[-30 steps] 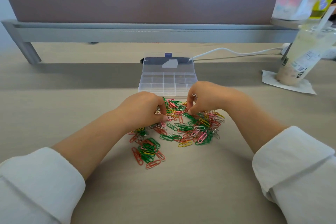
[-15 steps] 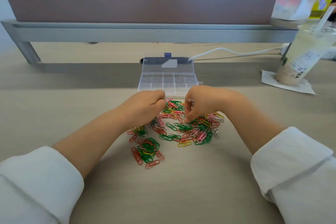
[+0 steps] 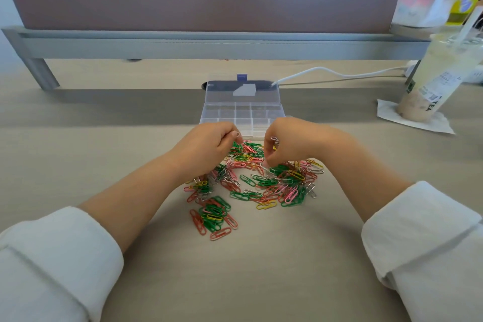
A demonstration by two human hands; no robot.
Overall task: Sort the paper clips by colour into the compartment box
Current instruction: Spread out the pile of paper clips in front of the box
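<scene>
White cotton left cuff (image 3: 52,256), rolled back, with the bare forearm angling up and inward over the beige wood-grain desk (image 3: 78,144). The left hand (image 3: 206,146) sits knuckles-up at the pile's far-left edge, fingers curled in tight. A small silver clip (image 3: 236,135) shows as a loop at the fingertips, apparently pinched there.

Btwn the two hands lie the paper clips (image 3: 251,185): thin bent wire, glossy coating, in green, red, pink, yellow and a few bare silver. They form one loose tangled heap, with a smaller clump of green and red nearer the person.

Just behind the heap is the compartment box (image 3: 227,112), clear hard plastic with a grid of small square cells. Its lid (image 3: 224,91) is open and tipped back, with a blue latch on the top edge. Can't tell if any cell holds clips.

The right hand (image 3: 292,141) mirrors the left, wrist raised and fingers hooked downward. A pale clip (image 3: 274,138) pokes out from the curled fingers, while the thumb and a fingertip dip to the heap's top. The right cuff (image 3: 418,230) is the same white cloth.

Further right, a white cable (image 3: 326,72) runs along the back. A frosted plastic tea cup (image 3: 439,78) w/ straw stands on a paper napkin (image 3: 423,125).
</scene>
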